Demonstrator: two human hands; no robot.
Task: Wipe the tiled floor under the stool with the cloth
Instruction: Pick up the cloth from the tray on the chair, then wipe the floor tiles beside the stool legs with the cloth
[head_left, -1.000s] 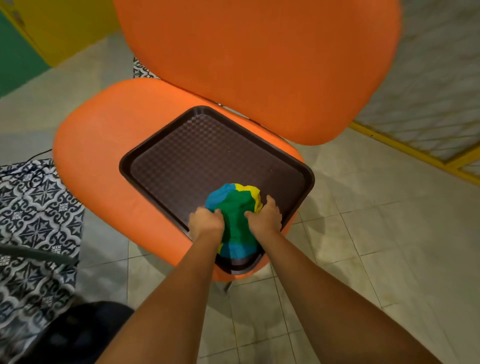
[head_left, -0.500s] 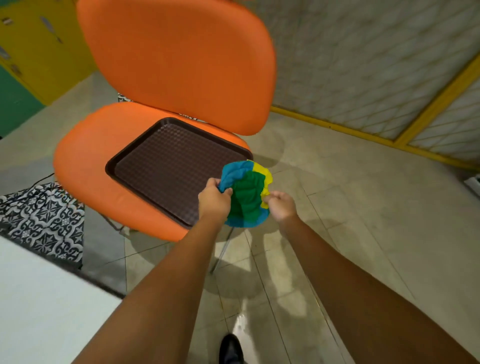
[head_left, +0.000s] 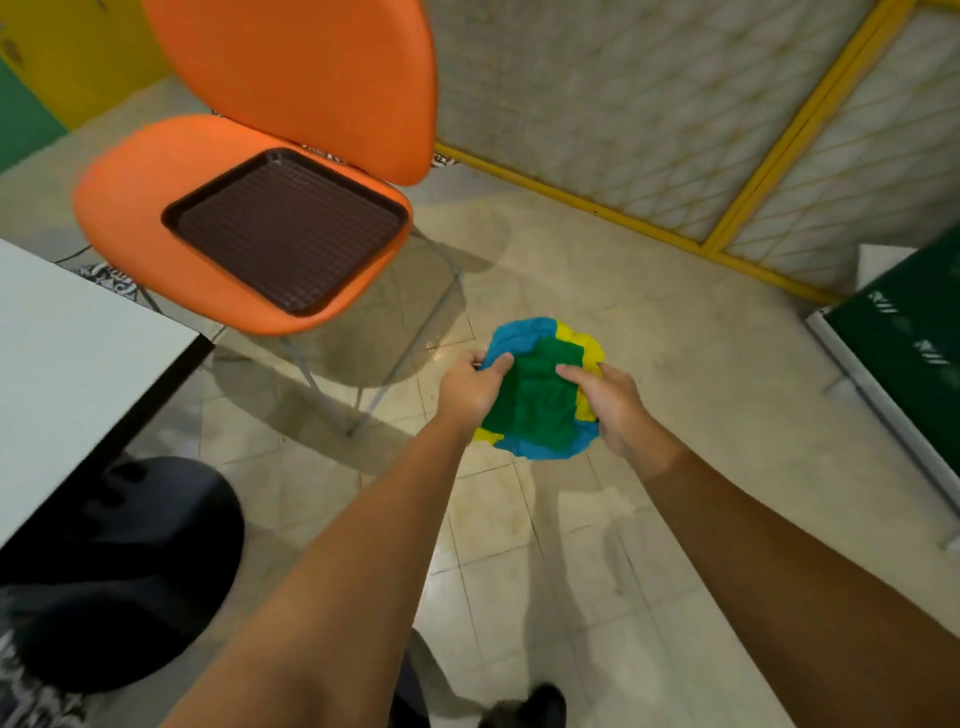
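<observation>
A bunched cloth (head_left: 540, 400) in green, blue and yellow hangs in the air above the beige tiled floor (head_left: 587, 545). My left hand (head_left: 470, 387) pinches its left edge and my right hand (head_left: 615, 402) grips its right edge. A black round stool (head_left: 130, 561) stands at the lower left, apart from both hands. The floor under it is hidden by the seat.
An orange chair (head_left: 156, 176) with a brown tray (head_left: 291, 228) on its seat stands at the upper left. A white table (head_left: 72, 353) juts in from the left. A green board (head_left: 914, 332) leans at the right. A yellow-framed mesh wall (head_left: 649, 104) closes the back.
Both hands lifted the cloth off the tray and carried it right, away from the chair, over the open floor. The view swung right and the stool came into sight.
</observation>
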